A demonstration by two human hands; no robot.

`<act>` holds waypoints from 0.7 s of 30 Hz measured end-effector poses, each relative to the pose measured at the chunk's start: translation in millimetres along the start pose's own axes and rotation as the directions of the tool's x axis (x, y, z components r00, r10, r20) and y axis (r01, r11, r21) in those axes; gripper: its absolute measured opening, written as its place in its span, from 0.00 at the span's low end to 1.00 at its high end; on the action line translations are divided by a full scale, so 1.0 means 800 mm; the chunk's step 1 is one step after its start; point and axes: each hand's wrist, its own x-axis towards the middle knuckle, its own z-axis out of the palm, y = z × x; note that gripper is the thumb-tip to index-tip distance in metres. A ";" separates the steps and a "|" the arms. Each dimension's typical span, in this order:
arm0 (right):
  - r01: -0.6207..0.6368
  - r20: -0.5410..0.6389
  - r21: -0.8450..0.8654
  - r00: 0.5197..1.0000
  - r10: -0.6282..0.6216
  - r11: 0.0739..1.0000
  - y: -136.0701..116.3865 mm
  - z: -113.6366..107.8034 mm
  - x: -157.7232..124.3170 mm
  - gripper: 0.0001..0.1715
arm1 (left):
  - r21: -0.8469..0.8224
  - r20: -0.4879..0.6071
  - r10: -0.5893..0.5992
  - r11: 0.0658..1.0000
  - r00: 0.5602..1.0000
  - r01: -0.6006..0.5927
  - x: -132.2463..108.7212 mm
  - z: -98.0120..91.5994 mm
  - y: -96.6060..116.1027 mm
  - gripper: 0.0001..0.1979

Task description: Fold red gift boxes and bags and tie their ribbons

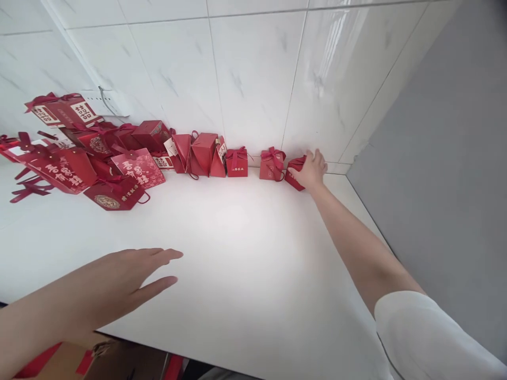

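At the back right of the white table, my right hand (313, 170) has its fingers around a small red gift box (293, 175), which tilts a little. Just left of it stands another red gift box (271, 164) with a ribbon bow, and further left a third small box (237, 162) with gold lettering. My left hand (138, 274) hovers over the front left of the table, thumb and fingers apart, holding nothing. The fingertips of my right hand are partly hidden behind the box.
A heap of red gift boxes (114, 195) and bags with ribbons fills the table's (237, 253) back left. Taller folded red boxes (204, 153) line the tiled wall (253, 68). A power strip (106, 103) sits behind. A grey panel (443, 174) bounds the right; a cardboard box (59, 361) lies below.
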 end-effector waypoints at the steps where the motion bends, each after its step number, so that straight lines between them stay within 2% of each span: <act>1: -0.082 0.052 0.013 0.995 0.081 0.997 0.016 -0.004 0.006 0.55 | 0.017 0.058 0.020 1.000 0.998 -0.021 0.013 -0.002 0.012 0.25; 2: -0.147 0.122 0.043 0.983 0.141 0.988 0.028 -0.009 0.010 0.59 | 0.031 0.123 0.024 0.999 0.992 -0.028 0.024 -0.005 0.024 0.27; 3: -0.158 0.172 0.060 0.974 0.145 0.986 0.037 -0.015 0.012 0.61 | 0.036 0.173 0.015 0.999 0.985 -0.022 0.034 -0.010 0.035 0.28; 5: -0.130 0.235 0.091 0.966 0.106 0.987 0.049 -0.028 0.010 0.60 | 0.021 0.243 -0.003 1.000 0.970 -0.003 0.050 -0.020 0.052 0.29; 8: -0.106 0.378 0.105 0.924 0.059 0.989 0.056 -0.053 -0.005 0.63 | -0.009 0.285 0.001 1.000 0.958 0.002 0.066 -0.036 0.064 0.31; 10: -0.051 0.489 0.142 0.872 -0.025 0.989 0.055 -0.074 -0.023 0.64 | -0.020 0.315 0.001 1.000 0.949 0.005 0.078 -0.047 0.069 0.32; 12: 0.017 0.614 0.248 0.771 -0.171 0.969 0.048 -0.101 -0.043 0.62 | -0.033 0.351 0.007 0.999 0.936 0.005 0.095 -0.061 0.078 0.34; 13: 0.021 0.624 0.274 0.757 -0.195 0.961 0.042 -0.116 -0.052 0.59 | -0.042 0.362 0.019 0.999 0.932 -0.004 0.106 -0.069 0.086 0.35; 16: -0.020 0.429 0.363 0.891 -0.148 0.931 0.018 -0.160 -0.075 0.46 | -0.086 0.358 0.117 0.992 0.926 -0.093 0.145 -0.091 0.117 0.36; 17: -0.012 0.368 0.405 0.917 -0.151 0.914 0.009 -0.173 -0.081 0.42 | -0.109 0.345 0.151 0.987 0.926 -0.120 0.159 -0.095 0.129 0.36; 19: 0.022 0.305 0.452 0.936 -0.177 0.892 -0.008 -0.194 -0.092 0.38 | -0.165 0.255 0.189 0.975 0.948 -0.150 0.185 -0.094 0.152 0.34; 21: 0.084 0.320 0.444 0.915 -0.245 0.892 -0.020 -0.205 -0.103 0.36 | -0.227 0.069 0.194 0.958 0.979 -0.174 0.206 -0.079 0.171 0.31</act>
